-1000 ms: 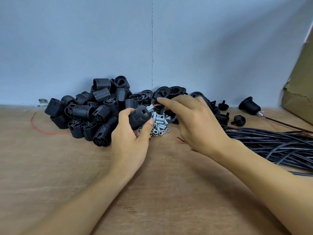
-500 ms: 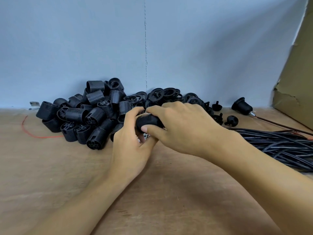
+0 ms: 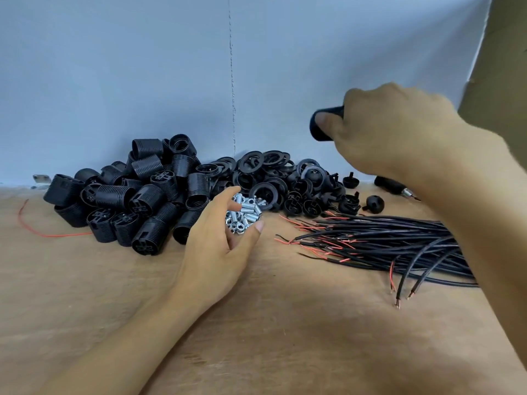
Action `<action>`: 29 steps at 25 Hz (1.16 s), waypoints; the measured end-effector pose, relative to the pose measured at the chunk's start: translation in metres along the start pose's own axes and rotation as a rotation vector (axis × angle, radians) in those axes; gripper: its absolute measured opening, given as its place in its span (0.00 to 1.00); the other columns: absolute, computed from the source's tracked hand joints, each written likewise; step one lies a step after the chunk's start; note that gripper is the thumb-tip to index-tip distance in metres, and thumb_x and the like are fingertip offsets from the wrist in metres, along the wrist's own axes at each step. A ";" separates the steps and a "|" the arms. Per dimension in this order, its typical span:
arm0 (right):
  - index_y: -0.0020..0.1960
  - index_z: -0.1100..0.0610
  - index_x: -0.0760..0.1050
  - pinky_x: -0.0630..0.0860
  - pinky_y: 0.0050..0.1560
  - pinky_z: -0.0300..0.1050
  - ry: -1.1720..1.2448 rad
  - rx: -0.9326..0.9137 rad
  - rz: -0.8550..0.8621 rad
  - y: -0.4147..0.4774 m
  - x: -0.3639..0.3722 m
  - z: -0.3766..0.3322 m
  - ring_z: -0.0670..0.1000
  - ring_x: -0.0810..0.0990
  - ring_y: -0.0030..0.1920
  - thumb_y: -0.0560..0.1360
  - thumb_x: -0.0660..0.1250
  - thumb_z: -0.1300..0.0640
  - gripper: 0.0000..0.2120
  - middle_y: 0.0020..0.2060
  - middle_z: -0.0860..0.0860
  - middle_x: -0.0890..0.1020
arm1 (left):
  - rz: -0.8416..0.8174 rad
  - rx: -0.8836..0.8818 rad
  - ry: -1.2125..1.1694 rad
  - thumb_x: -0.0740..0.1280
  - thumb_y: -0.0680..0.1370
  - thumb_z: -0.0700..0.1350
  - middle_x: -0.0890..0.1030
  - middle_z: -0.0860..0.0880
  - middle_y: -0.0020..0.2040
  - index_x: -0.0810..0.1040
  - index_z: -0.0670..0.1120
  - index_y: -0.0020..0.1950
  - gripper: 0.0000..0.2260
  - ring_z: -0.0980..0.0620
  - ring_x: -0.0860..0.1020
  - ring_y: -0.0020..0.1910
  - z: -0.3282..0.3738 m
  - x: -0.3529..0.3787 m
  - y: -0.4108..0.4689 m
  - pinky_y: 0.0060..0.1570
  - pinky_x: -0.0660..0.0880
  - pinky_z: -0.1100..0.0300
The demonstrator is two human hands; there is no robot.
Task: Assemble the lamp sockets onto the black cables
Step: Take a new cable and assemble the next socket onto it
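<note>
Against blue wall [image 3: 142,67], blurred right hand [image 3: 393,132] mostly hides its gripped socket [image 3: 317,132].

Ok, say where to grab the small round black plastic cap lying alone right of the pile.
Pinch the small round black plastic cap across its rounded sides, coming straight down: it sits apart on the wooden table, but black cables lie just in front.
</note>
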State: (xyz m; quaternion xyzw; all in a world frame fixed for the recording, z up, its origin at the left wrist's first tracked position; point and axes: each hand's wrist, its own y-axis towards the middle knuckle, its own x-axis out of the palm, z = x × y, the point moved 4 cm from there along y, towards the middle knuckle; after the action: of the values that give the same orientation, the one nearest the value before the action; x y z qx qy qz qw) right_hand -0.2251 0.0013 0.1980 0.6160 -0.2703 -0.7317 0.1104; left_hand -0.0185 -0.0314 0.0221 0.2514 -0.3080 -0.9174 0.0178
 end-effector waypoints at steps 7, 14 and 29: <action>0.65 0.63 0.66 0.66 0.46 0.54 0.331 0.280 -0.033 0.006 0.118 0.044 0.68 0.77 0.55 0.85 0.55 0.47 0.19 0.59 0.63 0.74 | -0.043 0.019 0.014 0.70 0.78 0.54 0.77 0.63 0.55 0.67 0.64 0.69 0.22 0.54 0.76 0.33 -0.001 0.003 -0.001 0.38 0.69 0.69; 0.67 0.64 0.69 0.71 0.58 0.61 0.294 0.349 -0.046 0.008 0.159 0.094 0.69 0.72 0.62 0.81 0.60 0.61 0.16 0.62 0.66 0.74 | -0.083 0.027 0.047 0.68 0.79 0.56 0.78 0.63 0.55 0.70 0.61 0.68 0.18 0.62 0.75 0.36 -0.005 0.004 0.000 0.42 0.68 0.63; 0.51 0.51 0.81 0.79 0.51 0.51 0.702 -0.074 -0.078 -0.015 0.126 -0.030 0.54 0.82 0.48 0.78 0.65 0.53 0.07 0.45 0.50 0.84 | -0.214 0.038 0.128 0.72 0.77 0.48 0.80 0.65 0.42 0.81 0.57 0.43 0.04 0.60 0.79 0.36 -0.001 0.012 0.000 0.36 0.72 0.70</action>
State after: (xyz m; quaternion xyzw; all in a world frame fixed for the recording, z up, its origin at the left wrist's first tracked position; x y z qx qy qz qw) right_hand -0.2210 -0.0562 0.0813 0.8353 -0.1654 -0.4884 0.1907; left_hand -0.0287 -0.0338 0.0160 0.3411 -0.2951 -0.8901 -0.0652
